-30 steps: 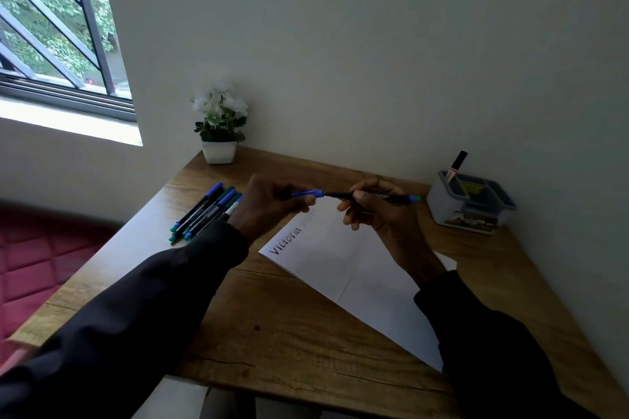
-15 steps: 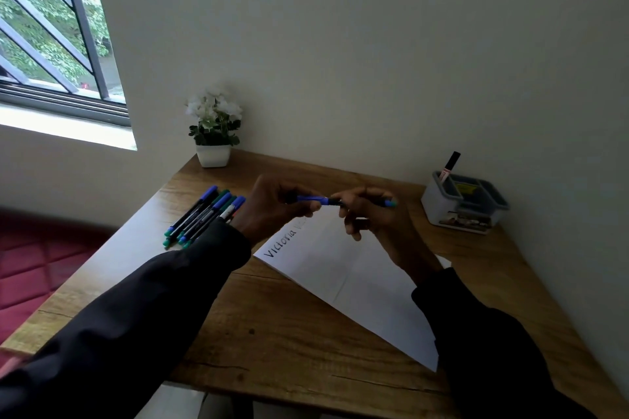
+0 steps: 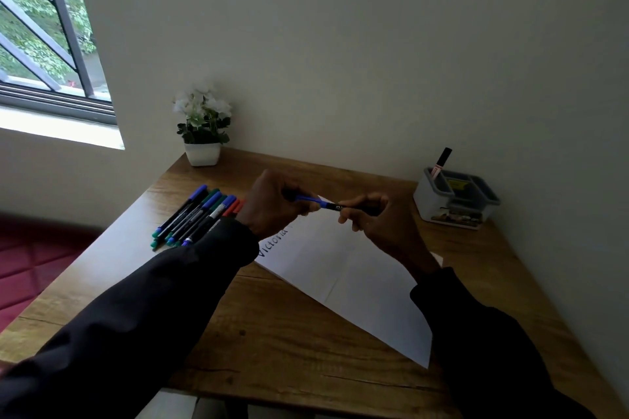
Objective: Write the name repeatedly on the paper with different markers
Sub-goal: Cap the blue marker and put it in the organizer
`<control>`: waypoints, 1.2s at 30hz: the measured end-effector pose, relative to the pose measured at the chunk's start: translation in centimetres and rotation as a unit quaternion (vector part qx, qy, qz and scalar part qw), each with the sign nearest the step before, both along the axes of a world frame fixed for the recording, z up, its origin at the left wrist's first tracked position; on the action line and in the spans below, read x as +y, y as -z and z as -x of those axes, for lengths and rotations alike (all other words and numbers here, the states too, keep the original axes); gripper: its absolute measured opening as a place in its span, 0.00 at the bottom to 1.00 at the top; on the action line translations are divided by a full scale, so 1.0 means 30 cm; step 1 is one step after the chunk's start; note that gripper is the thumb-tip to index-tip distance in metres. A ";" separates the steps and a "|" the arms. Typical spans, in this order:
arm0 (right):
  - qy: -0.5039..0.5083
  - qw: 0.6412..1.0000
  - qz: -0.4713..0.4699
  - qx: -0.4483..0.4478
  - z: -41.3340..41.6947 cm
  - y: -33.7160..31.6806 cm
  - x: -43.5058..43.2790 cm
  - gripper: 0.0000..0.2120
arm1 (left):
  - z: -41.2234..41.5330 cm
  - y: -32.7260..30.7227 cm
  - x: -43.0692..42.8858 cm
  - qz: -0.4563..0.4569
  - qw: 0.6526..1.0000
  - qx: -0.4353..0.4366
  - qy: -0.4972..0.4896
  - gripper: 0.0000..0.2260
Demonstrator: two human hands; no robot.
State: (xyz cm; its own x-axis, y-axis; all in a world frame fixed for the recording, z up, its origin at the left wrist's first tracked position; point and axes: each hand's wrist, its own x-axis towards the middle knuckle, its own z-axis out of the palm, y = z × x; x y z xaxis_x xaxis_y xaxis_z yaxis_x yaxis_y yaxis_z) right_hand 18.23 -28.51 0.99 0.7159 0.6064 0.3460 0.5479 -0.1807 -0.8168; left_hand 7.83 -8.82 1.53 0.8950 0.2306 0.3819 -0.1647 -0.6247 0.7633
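Note:
A white sheet of paper (image 3: 347, 279) lies slanted on the wooden table (image 3: 289, 350), with one name written in dark ink at its upper left corner. Both hands hover above the paper's top edge and share one blue marker (image 3: 323, 203). My left hand (image 3: 272, 207) pinches the blue cap end. My right hand (image 3: 374, 221) grips the dark barrel. The cap sits against the barrel; the marker's far end is hidden in my right hand. Several more markers (image 3: 194, 214) with blue, green and red caps lie in a row left of the paper.
A small white pot of white flowers (image 3: 202, 136) stands at the table's back left corner. A grey desk organiser (image 3: 456, 202) with one upright marker sits at the back right against the wall. A window is at the upper left.
My hands have drawn closer together along the blue marker, and the light-blue rear end that stuck out of my right hand is now covered. The view has shifted slightly.

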 end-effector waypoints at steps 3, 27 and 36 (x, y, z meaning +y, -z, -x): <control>0.021 1.000 -0.014 -0.004 -0.001 0.032 -0.013 0.07 | -0.029 0.003 -0.022 -0.032 0.999 0.011 -0.005 0.05; 0.260 0.956 -0.111 -0.074 -0.377 -0.081 -0.227 0.03 | -0.188 -0.018 -0.130 0.259 0.965 -0.003 0.036 0.08; 0.383 0.920 -0.023 -0.076 -0.558 -0.112 -0.319 0.07 | -0.190 0.004 -0.120 0.235 0.972 0.003 0.029 0.09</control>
State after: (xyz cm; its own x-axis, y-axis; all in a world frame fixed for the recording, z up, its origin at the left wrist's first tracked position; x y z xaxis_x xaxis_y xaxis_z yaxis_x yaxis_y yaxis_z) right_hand 34.96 -38.10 4.34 0.8686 -0.0737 0.4901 0.3825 -0.5291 -0.7575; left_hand 13.53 -12.43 1.41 0.9132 0.3279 0.2421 -0.1844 -0.1976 0.9628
